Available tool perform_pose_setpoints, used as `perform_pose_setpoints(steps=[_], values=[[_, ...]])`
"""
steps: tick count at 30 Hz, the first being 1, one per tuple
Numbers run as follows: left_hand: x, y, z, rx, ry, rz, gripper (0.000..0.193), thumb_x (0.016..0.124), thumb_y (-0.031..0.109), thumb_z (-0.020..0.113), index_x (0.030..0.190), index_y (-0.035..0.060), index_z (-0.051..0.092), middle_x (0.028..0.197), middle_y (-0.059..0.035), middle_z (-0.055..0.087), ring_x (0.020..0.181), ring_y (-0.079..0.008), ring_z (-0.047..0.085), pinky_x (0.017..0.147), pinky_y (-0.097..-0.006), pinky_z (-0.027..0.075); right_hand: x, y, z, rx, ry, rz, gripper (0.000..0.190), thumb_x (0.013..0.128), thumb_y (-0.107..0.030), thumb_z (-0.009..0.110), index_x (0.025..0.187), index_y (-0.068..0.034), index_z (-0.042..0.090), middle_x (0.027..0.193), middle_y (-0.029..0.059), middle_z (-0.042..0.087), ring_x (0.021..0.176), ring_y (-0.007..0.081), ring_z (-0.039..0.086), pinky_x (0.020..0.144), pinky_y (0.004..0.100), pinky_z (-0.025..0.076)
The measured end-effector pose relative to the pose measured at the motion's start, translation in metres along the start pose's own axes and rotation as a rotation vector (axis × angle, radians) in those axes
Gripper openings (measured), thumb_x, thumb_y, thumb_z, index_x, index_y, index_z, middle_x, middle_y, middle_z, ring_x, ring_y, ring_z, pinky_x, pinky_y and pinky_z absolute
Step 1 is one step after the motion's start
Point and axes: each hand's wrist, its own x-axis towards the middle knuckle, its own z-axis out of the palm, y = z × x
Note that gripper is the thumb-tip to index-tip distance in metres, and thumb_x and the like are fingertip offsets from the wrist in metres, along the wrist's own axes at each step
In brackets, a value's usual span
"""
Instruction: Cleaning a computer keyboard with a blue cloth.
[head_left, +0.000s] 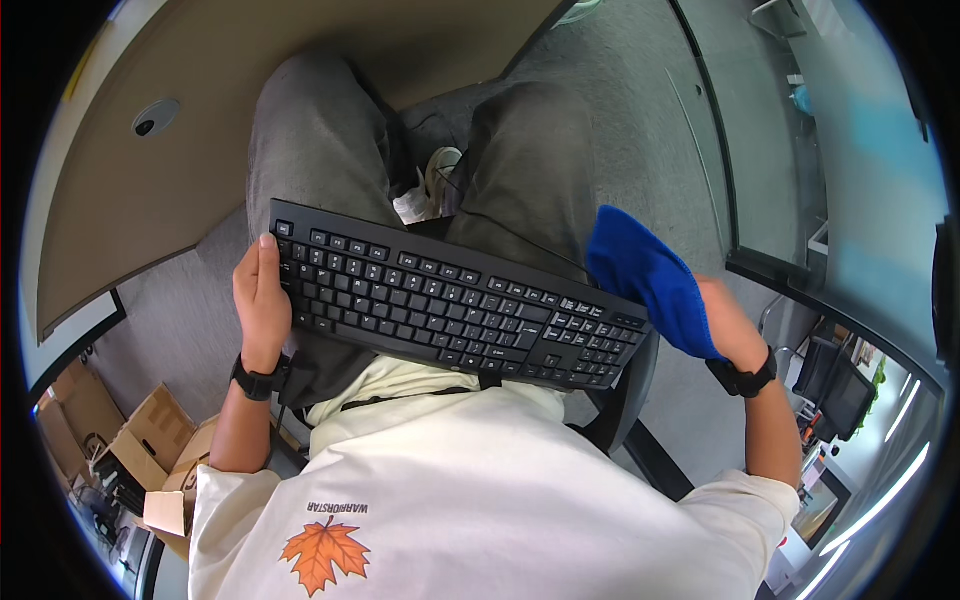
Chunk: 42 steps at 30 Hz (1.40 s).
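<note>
A black computer keyboard (450, 300) lies tilted across my lap, its right end lower in the picture than its left. My left hand (264, 296) grips the keyboard's left end, thumb on the top edge near the corner key. At the other end, a blue cloth (649, 281) hangs from my right hand (727, 319) and covers the keyboard's upper right corner. The fingers of that hand are mostly hidden behind the cloth. A thin black cable (517, 234) runs over my trouser leg behind the keyboard. Both wrists carry black bands.
A brown desk panel (202, 172) with a round grommet rises at the upper left. Open cardboard boxes (154, 442) stand at the lower left. At the right are a glass partition with a dark frame (787, 289) and a black office chair (836, 386) beyond it.
</note>
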Motion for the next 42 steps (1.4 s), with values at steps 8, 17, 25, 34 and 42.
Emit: perform_pose_setpoints(steps=[8,17,25,34,42], values=[[0.000,0.003,0.001,0.005,0.017,-0.009,0.045,0.113,0.031,0.046,0.077,0.0023,0.047,0.072,0.0068,0.040,0.071,-0.0058,0.033,0.062,-0.0283,0.031,-0.019,0.038,-0.027,0.042,-0.185,-0.163,0.030,0.094,-0.011,0.069,0.123,-0.001,0.068,0.105,0.0135,0.075,0.088,0.0232,0.069,0.081,0.0333,0.056],[-0.001,0.014,0.001,-0.025,0.001,-0.033,0.047,0.112,0.030,0.048,0.075,0.0022,0.051,0.068,0.0063,0.042,0.067,-0.0049,0.035,0.059,-0.0286,0.032,-0.068,-0.004,-0.066,-0.025,0.047,-0.141,0.036,0.094,-0.011,0.067,0.129,-0.004,0.063,0.107,0.0160,0.074,0.089,0.0288,0.070,0.079,0.0375,0.057],[-0.002,0.022,-0.003,-0.029,-0.072,-0.132,0.046,0.112,0.034,0.047,0.079,0.0024,0.055,0.073,0.0070,0.048,0.071,-0.0037,0.040,0.064,-0.0262,0.035,-0.025,-0.016,0.001,-0.042,0.142,-0.262,0.042,0.093,-0.010,0.065,0.134,-0.006,0.058,0.109,0.0181,0.072,0.090,0.0337,0.071,0.078,0.0412,0.058],[0.000,0.015,0.000,-0.028,-0.018,-0.093,0.047,0.112,0.030,0.048,0.077,-0.0018,0.051,0.064,0.0026,0.041,0.065,-0.0068,0.035,0.057,-0.0312,0.033,0.039,-0.069,0.061,-0.320,0.085,-0.267,0.049,0.092,-0.015,0.065,0.139,-0.008,0.055,0.112,0.0225,0.070,0.091,0.0419,0.070,0.076,0.0474,0.058],[-0.003,0.020,-0.001,0.126,0.015,-0.061,0.045,0.111,0.027,0.049,0.078,-0.0036,0.052,0.058,-0.0056,0.037,0.058,-0.0102,0.033,0.053,-0.0353,0.032,0.057,-0.087,0.075,-0.531,0.223,-0.324,0.053,0.084,-0.023,0.072,0.134,-0.010,0.059,0.108,0.0218,0.068,0.078,0.0427,0.069,0.063,0.0498,0.056]])
